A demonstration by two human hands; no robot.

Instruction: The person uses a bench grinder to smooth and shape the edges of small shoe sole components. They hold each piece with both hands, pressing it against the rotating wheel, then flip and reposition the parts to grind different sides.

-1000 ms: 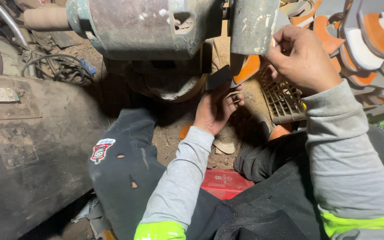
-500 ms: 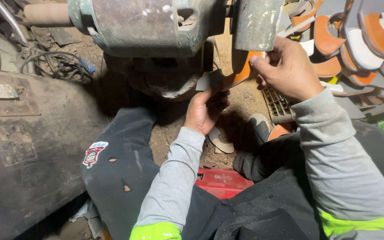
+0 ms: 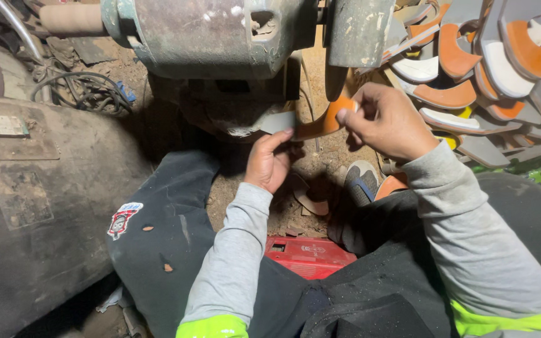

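Your left hand (image 3: 269, 161) and right hand (image 3: 388, 120) both pinch one curved orange-and-grey sole piece (image 3: 320, 122), held just under the grinder's wheel guard (image 3: 358, 31). More such pieces (image 3: 471, 69) lie heaped to your right; a red box (image 3: 308, 255) sits between your legs.

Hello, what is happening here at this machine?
A person sits on the ground before an old grinding machine. Both hands hold one curved orange and grey piece up under the grinding wheel: the left hand at its grey end, the right hand at its orange end. A heap of similar curved pieces lies to the right.
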